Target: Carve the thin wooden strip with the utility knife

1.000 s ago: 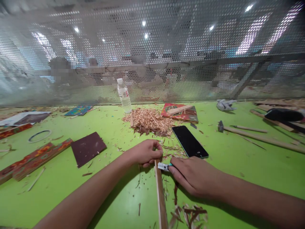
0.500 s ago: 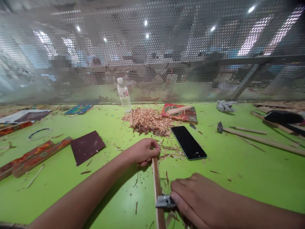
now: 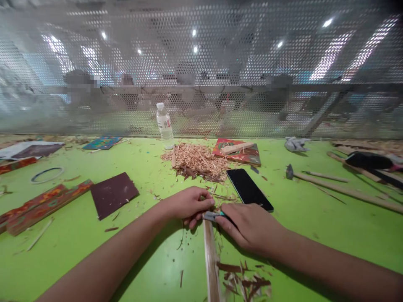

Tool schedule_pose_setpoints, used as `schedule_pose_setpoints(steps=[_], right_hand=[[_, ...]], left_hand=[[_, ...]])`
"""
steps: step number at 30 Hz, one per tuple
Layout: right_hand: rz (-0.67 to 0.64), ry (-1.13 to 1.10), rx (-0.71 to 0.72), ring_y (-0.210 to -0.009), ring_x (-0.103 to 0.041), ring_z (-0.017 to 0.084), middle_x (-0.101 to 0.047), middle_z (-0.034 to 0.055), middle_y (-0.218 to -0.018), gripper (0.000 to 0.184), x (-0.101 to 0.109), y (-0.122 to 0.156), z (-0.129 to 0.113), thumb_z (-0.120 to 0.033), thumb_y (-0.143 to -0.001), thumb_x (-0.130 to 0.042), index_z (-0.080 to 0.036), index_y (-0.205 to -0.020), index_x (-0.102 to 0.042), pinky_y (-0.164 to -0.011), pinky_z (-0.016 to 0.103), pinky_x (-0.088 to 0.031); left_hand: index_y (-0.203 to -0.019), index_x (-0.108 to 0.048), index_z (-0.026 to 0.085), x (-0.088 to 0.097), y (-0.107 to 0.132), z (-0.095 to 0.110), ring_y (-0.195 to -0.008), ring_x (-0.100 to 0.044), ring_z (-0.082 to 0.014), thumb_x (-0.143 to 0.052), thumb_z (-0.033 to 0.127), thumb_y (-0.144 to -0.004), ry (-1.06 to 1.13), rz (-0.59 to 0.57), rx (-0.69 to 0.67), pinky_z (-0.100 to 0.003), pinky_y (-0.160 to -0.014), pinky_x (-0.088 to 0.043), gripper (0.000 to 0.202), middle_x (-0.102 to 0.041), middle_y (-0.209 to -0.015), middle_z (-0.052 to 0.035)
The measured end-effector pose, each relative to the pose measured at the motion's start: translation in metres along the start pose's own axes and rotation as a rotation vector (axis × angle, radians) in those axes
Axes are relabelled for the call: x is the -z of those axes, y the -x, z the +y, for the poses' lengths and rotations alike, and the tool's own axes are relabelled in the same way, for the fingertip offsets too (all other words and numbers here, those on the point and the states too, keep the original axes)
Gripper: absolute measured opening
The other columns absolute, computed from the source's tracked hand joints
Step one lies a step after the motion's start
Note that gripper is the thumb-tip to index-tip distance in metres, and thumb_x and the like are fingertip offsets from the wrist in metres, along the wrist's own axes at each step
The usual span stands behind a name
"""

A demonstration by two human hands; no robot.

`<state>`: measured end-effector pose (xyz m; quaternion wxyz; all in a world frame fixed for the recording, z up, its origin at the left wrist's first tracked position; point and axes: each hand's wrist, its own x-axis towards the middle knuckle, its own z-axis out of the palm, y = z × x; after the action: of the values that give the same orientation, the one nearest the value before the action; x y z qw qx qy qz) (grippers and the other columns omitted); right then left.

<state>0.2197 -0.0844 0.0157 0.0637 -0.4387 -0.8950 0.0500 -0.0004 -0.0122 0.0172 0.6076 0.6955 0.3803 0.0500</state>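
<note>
A narrow wooden strip (image 3: pixel 210 260) runs from the bottom edge of the view up to my left hand (image 3: pixel 190 205), whose fingers pinch its far end. My right hand (image 3: pixel 252 226) is wrapped round a utility knife (image 3: pixel 211 215), its wide blade lying across the strip close to my left fingers. Most of the knife's handle is hidden inside my fist. Fresh wood shavings (image 3: pixel 247 281) lie beside the strip on the right. Just beyond my right hand is a black phone (image 3: pixel 248 188), lying flat.
Beyond my hands are a heap of shavings (image 3: pixel 198 161), a water bottle (image 3: pixel 165 126) and a red painted board (image 3: pixel 237 151). Brown sandpaper (image 3: pixel 113 195) and painted strips (image 3: pixel 47 205) lie left. A hammer (image 3: pixel 340 186) lies right. A perforated metal screen (image 3: pixel 201 105) closes off the back.
My right hand has moved the knife away from me along the strip, up near my left hand. The shavings near the bottom edge are now uncovered. My left hand keeps its pinch.
</note>
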Motion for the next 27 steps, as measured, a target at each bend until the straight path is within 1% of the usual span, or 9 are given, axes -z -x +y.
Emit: schedule_pose_setpoints(steps=[4,8,14,21,27], right_hand=[[-0.019,0.041,-0.037,-0.075,-0.071,0.027,-0.075,0.0085,-0.088,0.045,0.000,-0.002,-0.006,-0.043,-0.114,-0.030,-0.019,-0.099,-0.065,-0.061,0.036,-0.032],[-0.029,0.068,-0.067,-0.072,-0.071,0.027,-0.075,0.0096,-0.085,0.041,-0.002,-0.002,-0.010,-0.038,-0.113,-0.033,-0.018,-0.098,-0.065,-0.058,0.036,-0.032],[-0.041,0.068,-0.041,-0.066,-0.069,0.023,-0.075,0.0083,-0.083,0.036,0.000,0.001,-0.011,-0.035,-0.112,-0.036,-0.018,-0.100,-0.064,-0.056,0.034,-0.031],[-0.054,0.054,-0.025,-0.065,-0.068,0.024,-0.073,0.0088,-0.081,0.036,0.001,0.004,-0.012,-0.035,-0.112,-0.035,-0.018,-0.096,-0.062,-0.056,0.035,-0.030],[-0.070,0.026,-0.035,-0.057,-0.065,0.022,-0.072,0.0067,-0.074,0.038,0.004,0.010,-0.017,-0.035,-0.113,-0.032,-0.020,-0.092,-0.059,-0.053,0.035,-0.026]], left_hand=[[-0.094,-0.058,0.020,0.000,-0.001,0.000,-0.032,-0.052,-0.0094,-0.053,0.054,-0.102,-0.007,-0.012,-0.031,-0.016,-0.032,-0.036,0.035,-0.055,-0.046,0.0097],[-0.089,-0.059,0.020,-0.002,-0.002,0.001,-0.032,-0.052,-0.0094,-0.055,0.052,-0.101,0.002,0.019,-0.013,-0.016,-0.032,-0.036,0.034,-0.051,-0.045,0.0102],[-0.088,-0.060,0.019,-0.005,-0.002,0.004,-0.031,-0.052,-0.0099,-0.055,0.049,-0.100,0.025,0.032,0.002,-0.016,-0.032,-0.037,0.033,-0.048,-0.043,0.0109],[-0.085,-0.060,0.019,-0.009,0.001,0.008,-0.031,-0.052,-0.0099,-0.056,0.046,-0.099,0.023,0.078,0.020,-0.016,-0.033,-0.038,0.031,-0.047,-0.042,0.0107],[-0.085,-0.059,0.020,-0.010,0.001,0.008,-0.030,-0.052,-0.0106,-0.056,0.049,-0.099,0.018,0.081,0.040,-0.016,-0.033,-0.038,0.033,-0.048,-0.041,0.0105]])
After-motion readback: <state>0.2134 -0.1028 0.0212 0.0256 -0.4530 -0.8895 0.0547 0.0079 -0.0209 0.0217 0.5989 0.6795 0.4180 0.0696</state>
